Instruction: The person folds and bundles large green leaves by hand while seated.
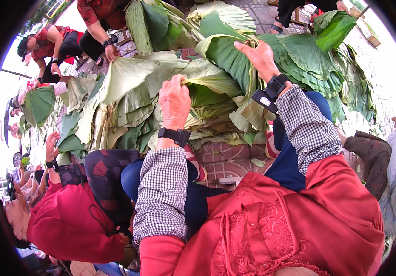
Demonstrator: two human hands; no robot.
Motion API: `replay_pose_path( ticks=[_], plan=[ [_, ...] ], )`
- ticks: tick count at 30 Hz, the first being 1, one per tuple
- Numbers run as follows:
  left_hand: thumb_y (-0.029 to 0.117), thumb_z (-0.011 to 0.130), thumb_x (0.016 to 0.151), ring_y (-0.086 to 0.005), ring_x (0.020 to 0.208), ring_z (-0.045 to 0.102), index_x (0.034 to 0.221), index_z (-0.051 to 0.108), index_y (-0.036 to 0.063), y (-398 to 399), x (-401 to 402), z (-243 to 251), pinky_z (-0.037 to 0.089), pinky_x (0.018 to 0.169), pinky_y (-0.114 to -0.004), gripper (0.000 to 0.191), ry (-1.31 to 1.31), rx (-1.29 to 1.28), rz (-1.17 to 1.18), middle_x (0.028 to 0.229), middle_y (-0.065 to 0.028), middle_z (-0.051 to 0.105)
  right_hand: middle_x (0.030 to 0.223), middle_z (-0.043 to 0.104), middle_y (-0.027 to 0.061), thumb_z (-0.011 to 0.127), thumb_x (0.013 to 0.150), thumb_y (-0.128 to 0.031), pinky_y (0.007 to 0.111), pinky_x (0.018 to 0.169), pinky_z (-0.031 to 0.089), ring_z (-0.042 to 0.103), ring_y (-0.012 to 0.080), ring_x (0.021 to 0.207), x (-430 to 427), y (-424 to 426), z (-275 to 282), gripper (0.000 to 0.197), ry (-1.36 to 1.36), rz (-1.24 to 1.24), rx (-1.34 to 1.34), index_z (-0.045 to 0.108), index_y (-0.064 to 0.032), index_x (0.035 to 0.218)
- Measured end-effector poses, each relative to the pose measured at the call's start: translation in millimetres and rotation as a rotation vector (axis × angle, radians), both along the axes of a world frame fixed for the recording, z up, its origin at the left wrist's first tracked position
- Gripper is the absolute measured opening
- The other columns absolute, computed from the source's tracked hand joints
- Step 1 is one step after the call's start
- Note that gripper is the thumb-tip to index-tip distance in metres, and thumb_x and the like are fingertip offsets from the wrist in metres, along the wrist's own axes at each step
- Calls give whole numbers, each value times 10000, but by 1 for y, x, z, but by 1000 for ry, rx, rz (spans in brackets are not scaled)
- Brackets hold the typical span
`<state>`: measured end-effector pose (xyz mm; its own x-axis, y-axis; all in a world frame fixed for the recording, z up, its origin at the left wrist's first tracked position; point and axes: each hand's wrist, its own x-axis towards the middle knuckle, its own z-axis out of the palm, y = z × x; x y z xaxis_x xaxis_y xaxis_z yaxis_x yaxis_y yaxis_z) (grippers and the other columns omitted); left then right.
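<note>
My left hand (175, 100) pinches the edge of a yellowish-green lotus leaf (217, 82), just above a pile of overlapping leaves. To the right, my right hand (260, 60) lies against a larger, greener lotus leaf (227, 57), thumb and a finger spread around its gathered middle. Whether those fingers grip anything I cannot tell. Beneath both hands the stacked lotus leaves (215, 115) show folded, layered edges and pale ribs. A dry, pale leaf (129, 74) left of my left hand is held by another person's hand (111, 52).
A fan of green leaves (304, 62) spreads at the right. Close on my left sits a person in a red top (68, 224), with one hand (51, 146) raised. More people work across the pile. Red patterned paving (218, 162) shows between my feet, with leaf scraps on it.
</note>
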<state>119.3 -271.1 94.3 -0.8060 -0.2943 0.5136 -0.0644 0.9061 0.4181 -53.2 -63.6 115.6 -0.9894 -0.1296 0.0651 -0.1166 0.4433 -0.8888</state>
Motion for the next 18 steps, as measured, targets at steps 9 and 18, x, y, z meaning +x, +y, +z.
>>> replay_pose_path(
  ticks=[9, 18],
  plan=[
    [78, 657, 772, -310, 885, 606, 988, 609, 40, 33, -14, 16, 478, 798, -382, 224, -101, 35, -480, 949, -111, 649, 985, 677, 172, 760, 732, -480, 357, 838, 493, 650, 259, 915, 30, -6, 19, 617, 10, 214, 184, 619, 9, 1080],
    [69, 692, 735, -313, 754, 632, 838, 562, 2, 34, -38, 15, 491, 682, -381, 179, -51, 398, -334, 766, -152, 634, 1045, 650, 171, 746, 752, -462, 310, 856, 465, 612, 228, 973, 21, -20, -26, 621, -165, 623, -141, 598, 25, 1108]
  ],
)
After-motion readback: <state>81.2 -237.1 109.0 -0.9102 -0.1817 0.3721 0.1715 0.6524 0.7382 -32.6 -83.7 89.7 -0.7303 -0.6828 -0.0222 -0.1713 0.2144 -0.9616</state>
